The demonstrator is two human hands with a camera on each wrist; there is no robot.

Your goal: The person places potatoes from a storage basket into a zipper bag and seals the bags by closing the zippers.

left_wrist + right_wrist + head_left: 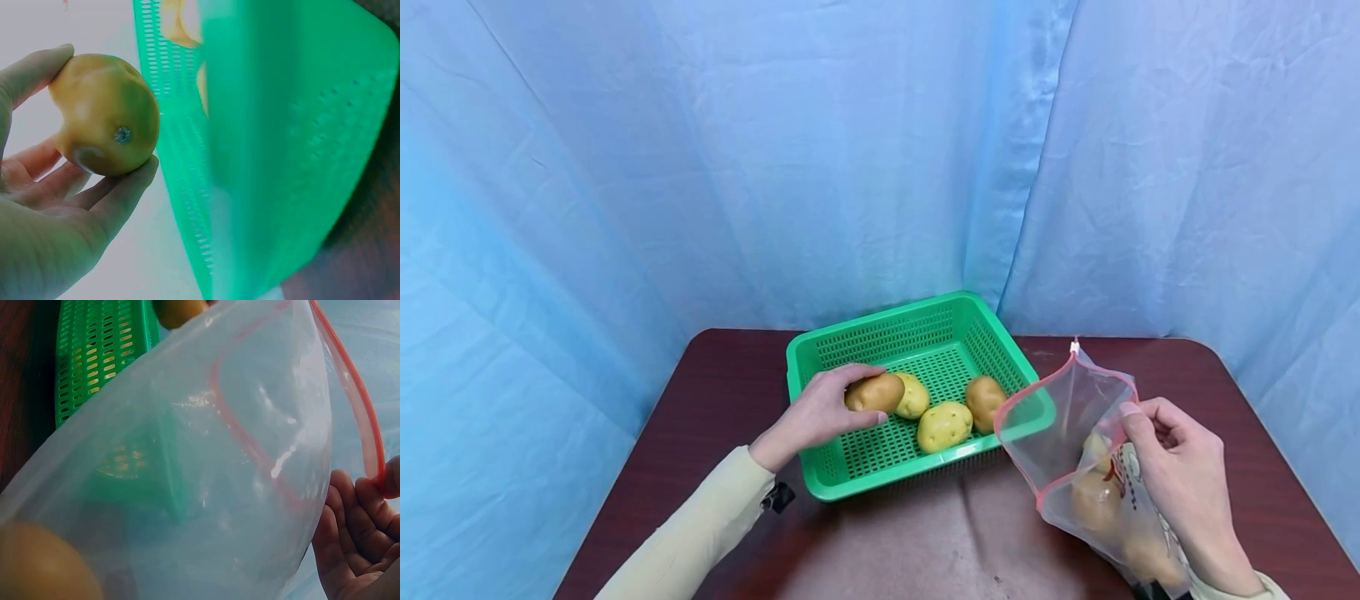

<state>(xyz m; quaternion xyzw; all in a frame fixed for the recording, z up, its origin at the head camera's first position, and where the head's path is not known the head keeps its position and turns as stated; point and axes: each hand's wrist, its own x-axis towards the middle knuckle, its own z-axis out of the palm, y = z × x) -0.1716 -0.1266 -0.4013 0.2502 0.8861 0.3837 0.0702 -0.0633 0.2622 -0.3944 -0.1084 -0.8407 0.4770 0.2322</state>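
Over the left part of a green basket, my left hand grips a brown potato between thumb and fingers. The left wrist view shows that potato with its dark end spot facing the camera. Two yellow potatoes and another brown potato lie in the basket. At the right, my right hand pinches the pink-edged rim of a clear zipper bag. The bag's mouth gapes toward the basket, and potatoes show through its plastic. Close up, the right wrist view shows the bag's film.
The basket stands on a dark red-brown table with rounded back corners. A white slider sits at the top of the bag's zip. Light blue curtains hang behind the table and along both sides.
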